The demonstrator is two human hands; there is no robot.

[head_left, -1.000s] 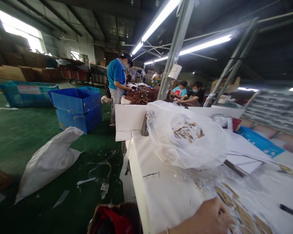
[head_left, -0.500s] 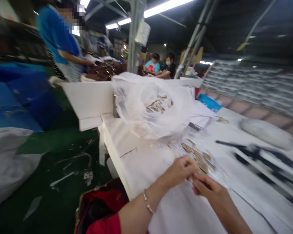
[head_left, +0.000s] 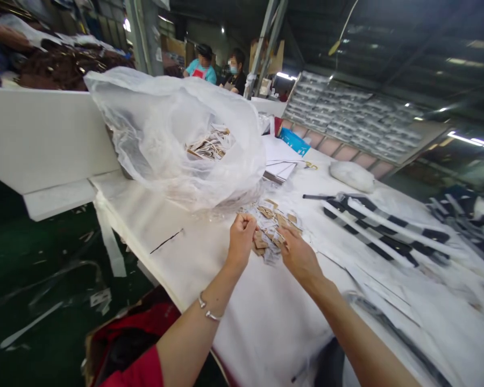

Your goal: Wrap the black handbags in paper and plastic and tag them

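Note:
A loose pile of brown and white hang tags with strings (head_left: 271, 228) lies on the white table, both my hands at its near side. My left hand (head_left: 242, 239) is closed in a pinch at the pile's left edge; what its fingertips hold is too small to make out. On the right side, my right hand (head_left: 300, 255) has thumb and fingers closed on a brown tag among the others. A large translucent plastic bag (head_left: 161, 145) stands open just behind, with more hang tags (head_left: 212, 144) inside.
Folded black-and-white checked garments (head_left: 381, 226) lie to the right. White boards (head_left: 280, 166), a blue packet (head_left: 294, 142) and a clear bundle (head_left: 351, 176) sit farther back. Below the table's left edge is a box with red cloth (head_left: 139, 325). Co-workers (head_left: 201, 67) are in the background.
My hands were together in front of the pile; now they are apart, the right one in among the tags. The view has swung to the right.

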